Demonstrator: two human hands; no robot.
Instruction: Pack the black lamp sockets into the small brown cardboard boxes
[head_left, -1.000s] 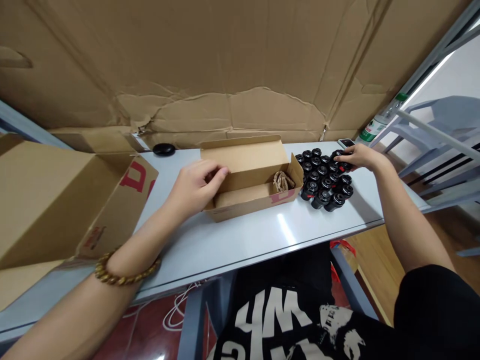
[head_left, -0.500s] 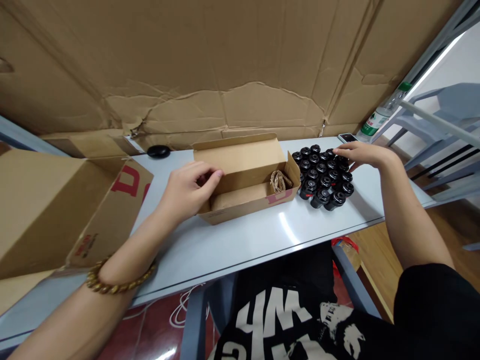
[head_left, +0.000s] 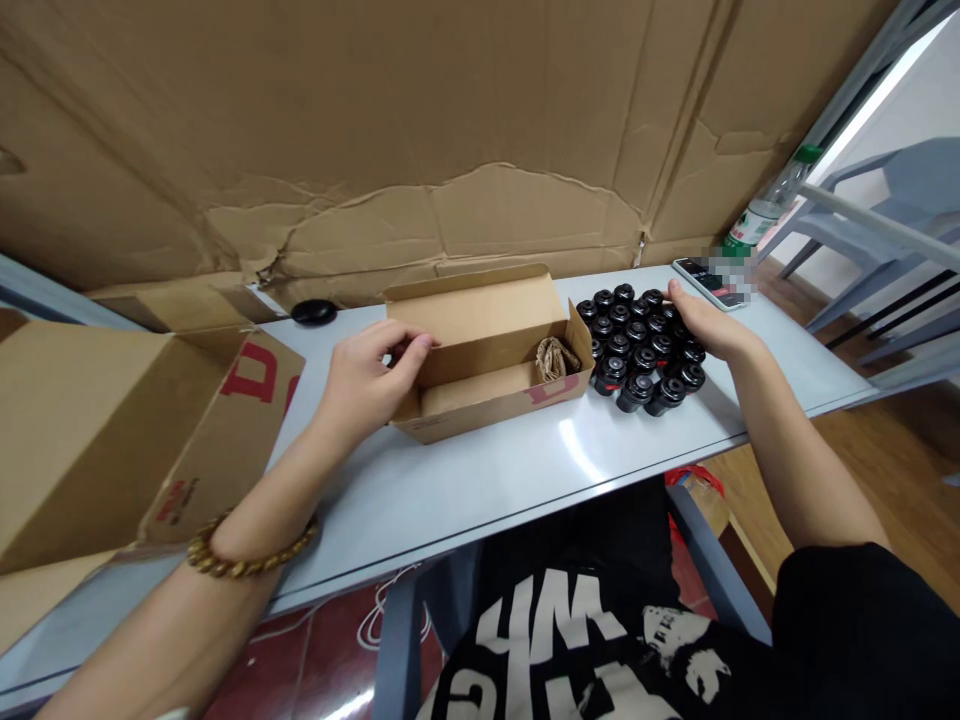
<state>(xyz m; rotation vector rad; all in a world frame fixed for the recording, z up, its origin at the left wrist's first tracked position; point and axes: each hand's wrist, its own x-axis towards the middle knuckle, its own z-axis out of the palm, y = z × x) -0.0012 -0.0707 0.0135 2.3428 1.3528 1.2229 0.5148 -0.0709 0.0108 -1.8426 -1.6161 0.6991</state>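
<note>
Leaning behind everything is a big creased sheet of brown cardboard [head_left: 450, 130], and below it runs the pale grey tabletop [head_left: 480, 470] I work at. At my far left lies a large open brown carton with red print [head_left: 112, 430]. In the middle sits the long open brown cardboard box [head_left: 487, 350]; my left hand [head_left: 371, 380] rests on its left end, fingers [head_left: 416, 350] curled loosely over the rim, gripping nothing I can make out. A wad of crumpled brown paper [head_left: 553, 357] lies inside at the right end. Just beside the box on the right stands the cluster of small black cylindrical parts [head_left: 637, 345], packed together. My right hand [head_left: 701, 325] lies against the cluster's right side, fingers flat and unclenched, touching the outer parts. Near it lies a dark phone [head_left: 705, 282], and by the back edge a small black oval object [head_left: 313, 312].
</note>
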